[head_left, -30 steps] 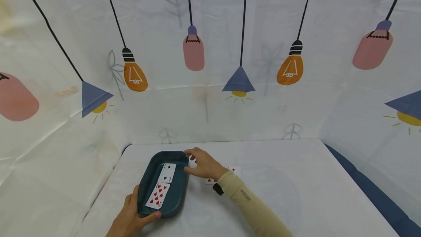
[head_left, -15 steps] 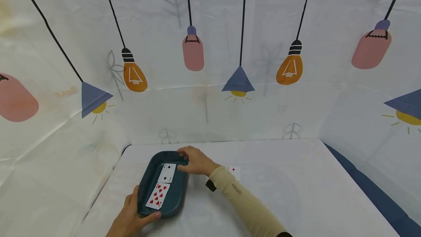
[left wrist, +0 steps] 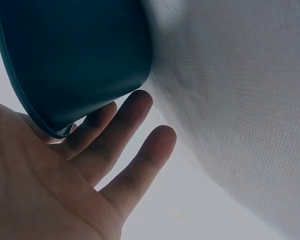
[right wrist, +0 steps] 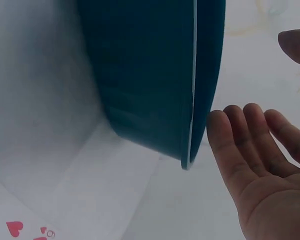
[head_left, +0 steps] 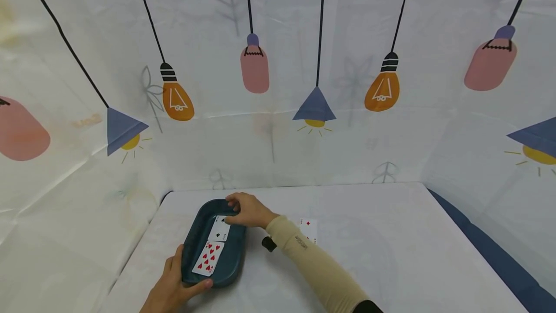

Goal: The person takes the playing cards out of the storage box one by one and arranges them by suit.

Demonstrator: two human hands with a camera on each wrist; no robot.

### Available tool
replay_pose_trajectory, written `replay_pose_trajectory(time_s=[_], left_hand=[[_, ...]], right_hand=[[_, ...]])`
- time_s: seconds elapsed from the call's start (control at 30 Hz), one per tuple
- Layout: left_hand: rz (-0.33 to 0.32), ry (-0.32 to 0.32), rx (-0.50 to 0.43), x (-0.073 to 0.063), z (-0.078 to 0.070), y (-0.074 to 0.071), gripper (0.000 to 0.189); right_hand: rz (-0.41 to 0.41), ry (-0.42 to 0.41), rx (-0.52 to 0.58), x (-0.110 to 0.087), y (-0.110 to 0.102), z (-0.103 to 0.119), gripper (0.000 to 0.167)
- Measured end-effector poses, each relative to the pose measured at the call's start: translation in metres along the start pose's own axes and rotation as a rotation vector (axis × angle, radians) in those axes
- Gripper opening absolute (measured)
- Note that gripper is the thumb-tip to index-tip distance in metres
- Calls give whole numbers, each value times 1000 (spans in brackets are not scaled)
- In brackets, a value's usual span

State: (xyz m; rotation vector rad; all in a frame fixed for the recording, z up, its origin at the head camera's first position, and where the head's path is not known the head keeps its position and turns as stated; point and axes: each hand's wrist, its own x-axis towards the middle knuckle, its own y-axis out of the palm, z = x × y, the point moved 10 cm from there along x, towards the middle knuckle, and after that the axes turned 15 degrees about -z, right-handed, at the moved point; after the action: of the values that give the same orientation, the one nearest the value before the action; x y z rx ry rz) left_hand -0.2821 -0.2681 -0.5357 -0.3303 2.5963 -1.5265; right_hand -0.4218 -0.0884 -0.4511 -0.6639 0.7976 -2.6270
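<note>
A dark teal tray (head_left: pixel 238 260) lies on the white table, with two playing cards face up in it: a spade card (head_left: pixel 219 229) at the far end and a heart card (head_left: pixel 208 259) nearer. My left hand (head_left: pixel 171 286) grips its near-left corner, thumb on the rim; in the left wrist view the fingers (left wrist: pixel 135 112) extend along the outer wall. Over the tray's far right part is my right hand (head_left: pixel 249 211), fingers loosely bent and nothing between them. Its thumb overlaps the spade card. The right wrist view shows its fingers (right wrist: pixel 245 135) just above the rim.
A diamond card (head_left: pixel 309 229) lies on the table right of the tray, partly hidden by the right sleeve (head_left: pixel 304 255). Red hearts of another card (right wrist: pixel 15 228) show at the lower left of the right wrist view. A printed white sheet (head_left: pixel 278 149) hangs behind the table.
My right hand has moved left from the tray's right rim to over its far end. The forearm now covers a heart card that showed beside the diamond card. My left hand stays put.
</note>
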Motion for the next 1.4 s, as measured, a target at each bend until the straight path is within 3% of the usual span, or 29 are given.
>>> replay_pose_trajectory(time_s=[0.53,0.93,1.4], left_hand=[[-17,-10,12,1,4,-3,144],[-4,1,-4,1,4,-2,140],[2,6,-9,2,2,2,140]], right_hand=[[-2,75,-29,9,18,-8,65],[16,65,-105,14,33,-15,64],[71,23,-316,13,43,-19,67]])
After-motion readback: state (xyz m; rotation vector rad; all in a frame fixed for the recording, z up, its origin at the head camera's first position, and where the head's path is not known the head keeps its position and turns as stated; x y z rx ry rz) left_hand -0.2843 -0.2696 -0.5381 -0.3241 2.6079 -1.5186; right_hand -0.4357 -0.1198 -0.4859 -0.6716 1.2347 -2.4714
